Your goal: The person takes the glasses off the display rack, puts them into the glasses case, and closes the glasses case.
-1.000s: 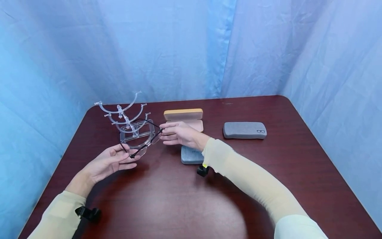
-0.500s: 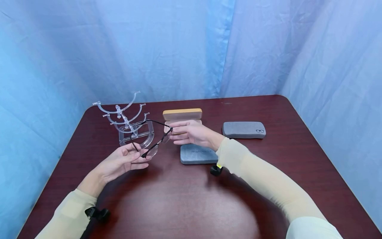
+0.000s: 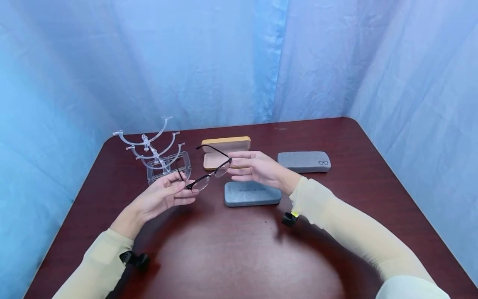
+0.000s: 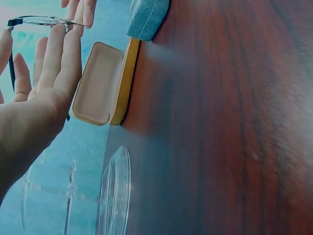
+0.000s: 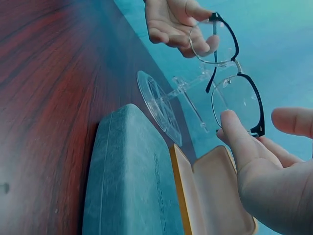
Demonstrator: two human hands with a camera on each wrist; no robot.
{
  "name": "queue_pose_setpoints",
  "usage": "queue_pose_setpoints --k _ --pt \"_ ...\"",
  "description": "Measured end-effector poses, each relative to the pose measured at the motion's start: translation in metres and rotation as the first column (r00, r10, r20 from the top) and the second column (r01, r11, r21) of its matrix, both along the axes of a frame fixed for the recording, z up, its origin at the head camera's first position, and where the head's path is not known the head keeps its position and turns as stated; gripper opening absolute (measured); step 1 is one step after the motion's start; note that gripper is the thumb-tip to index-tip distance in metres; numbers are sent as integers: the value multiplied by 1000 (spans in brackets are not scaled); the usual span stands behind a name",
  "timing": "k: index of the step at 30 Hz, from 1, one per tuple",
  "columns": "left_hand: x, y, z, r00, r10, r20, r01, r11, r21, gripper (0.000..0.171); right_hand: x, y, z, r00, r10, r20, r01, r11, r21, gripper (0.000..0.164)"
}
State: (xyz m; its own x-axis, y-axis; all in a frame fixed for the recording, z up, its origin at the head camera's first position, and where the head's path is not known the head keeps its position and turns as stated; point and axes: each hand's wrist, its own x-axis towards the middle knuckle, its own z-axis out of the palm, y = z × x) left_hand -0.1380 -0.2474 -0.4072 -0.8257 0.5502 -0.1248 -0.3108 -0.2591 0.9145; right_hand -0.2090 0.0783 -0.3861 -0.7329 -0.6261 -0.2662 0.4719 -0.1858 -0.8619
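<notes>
Black half-rim eyeglasses point(image 3: 201, 183) hang above the table between both hands, lenses facing the person and temples unfolded. My left hand point(image 3: 160, 195) pinches them near the left hinge, its lower fingers extended under the lens. At the other hinge my right hand point(image 3: 263, 169) grips the frame; in the right wrist view its fingertip overlaps the lower lens edge point(image 5: 237, 105). Behind the left hand stands a clear plastic glasses stand point(image 3: 157, 157) with curved arms bearing no glasses. An open yellow glasses case point(image 3: 225, 144) with pale lining lies behind the eyeglasses.
A closed blue-grey glasses case point(image 3: 252, 195) lies just below the right hand. Farther right is a closed grey case point(image 3: 304, 162) with a glasses print. Blue curtains point(image 3: 224, 62) enclose the dark red table point(image 3: 231, 249) at the back and sides.
Both hands have carried the eyeglasses rightward, away from in front of the stand. More of the blue-grey case now shows as the right arm moved off it.
</notes>
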Motion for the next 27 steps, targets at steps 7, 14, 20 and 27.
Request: queue_pose_setpoints --k 7,14,20,27 --pt "-16 13 3 999 16 45 -17 1000 19 10 4 22 4 999 -36 -25 36 999 -3 54" --pt "-28 26 6 997 3 81 -12 994 108 13 5 40 10 998 -46 -39 46 999 3 54" --pt "-34 41 9 996 28 85 -31 999 40 17 8 57 13 999 -24 -48 26 998 54 54" --pt "-39 53 11 995 35 92 -37 999 15 27 5 66 14 1000 -16 -27 18 997 77 56"
